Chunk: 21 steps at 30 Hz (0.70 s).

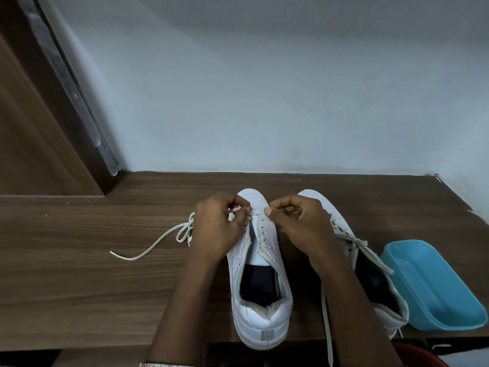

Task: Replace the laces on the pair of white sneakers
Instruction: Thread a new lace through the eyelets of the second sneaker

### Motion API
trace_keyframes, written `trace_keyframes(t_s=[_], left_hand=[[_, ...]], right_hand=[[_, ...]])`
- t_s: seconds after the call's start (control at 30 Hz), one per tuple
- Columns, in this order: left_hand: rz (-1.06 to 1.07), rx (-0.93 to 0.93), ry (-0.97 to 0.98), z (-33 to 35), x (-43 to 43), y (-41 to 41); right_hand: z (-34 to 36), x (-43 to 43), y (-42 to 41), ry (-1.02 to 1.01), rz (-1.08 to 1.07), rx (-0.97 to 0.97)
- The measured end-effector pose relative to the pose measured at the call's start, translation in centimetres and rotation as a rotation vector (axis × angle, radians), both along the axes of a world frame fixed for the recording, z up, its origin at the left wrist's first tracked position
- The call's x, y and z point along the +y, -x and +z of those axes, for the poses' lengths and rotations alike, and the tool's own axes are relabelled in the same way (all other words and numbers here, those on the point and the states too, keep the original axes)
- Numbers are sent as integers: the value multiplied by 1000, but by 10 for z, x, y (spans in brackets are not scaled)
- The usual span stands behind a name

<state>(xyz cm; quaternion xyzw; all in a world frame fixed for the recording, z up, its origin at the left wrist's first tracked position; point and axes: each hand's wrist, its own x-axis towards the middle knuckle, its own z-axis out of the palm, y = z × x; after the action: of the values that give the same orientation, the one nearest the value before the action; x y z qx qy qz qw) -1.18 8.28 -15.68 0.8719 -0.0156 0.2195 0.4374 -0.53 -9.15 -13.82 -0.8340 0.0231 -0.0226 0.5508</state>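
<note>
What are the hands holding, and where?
The left hand pinches the lace near the sneaker's front holes. The right hand pinches opposite; what, I cannot tell.

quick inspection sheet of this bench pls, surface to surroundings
surface: brown wood-grain table
job's things: centre sneaker, eyelets mostly empty; lace trails left over the table; second sneaker at right, laced
clutter: blue tub beside the second sneaker
grippers: left hand pinches the lace at the toe-end eyelets; right hand pinches opposite, apparently its other end
cables: nothing seen
surroundings: pale wall behind, wooden panel at left
</note>
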Motion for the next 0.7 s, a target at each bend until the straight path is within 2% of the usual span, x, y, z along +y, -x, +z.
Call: trace_keyframes(t_s=[0.07,0.17,0.4,0.47,0.57,0.7], left_hand=[[1,34,-91,1,-3,1],[22,95,-129,0,-6,1],[54,174,-110,3,-8,3],[54,200,-106,4,-9,2],[56,226,-116,4,-10,2],[3,221,-79,-1,-13,2]], right_hand=[[2,4,3,73,77,77],[5,10,6,193,114,143],[6,23,12,429,127,119],[9,23,12,420,73,110],[11,16,10,297,-6,122],[10,6,8,181,9,134]])
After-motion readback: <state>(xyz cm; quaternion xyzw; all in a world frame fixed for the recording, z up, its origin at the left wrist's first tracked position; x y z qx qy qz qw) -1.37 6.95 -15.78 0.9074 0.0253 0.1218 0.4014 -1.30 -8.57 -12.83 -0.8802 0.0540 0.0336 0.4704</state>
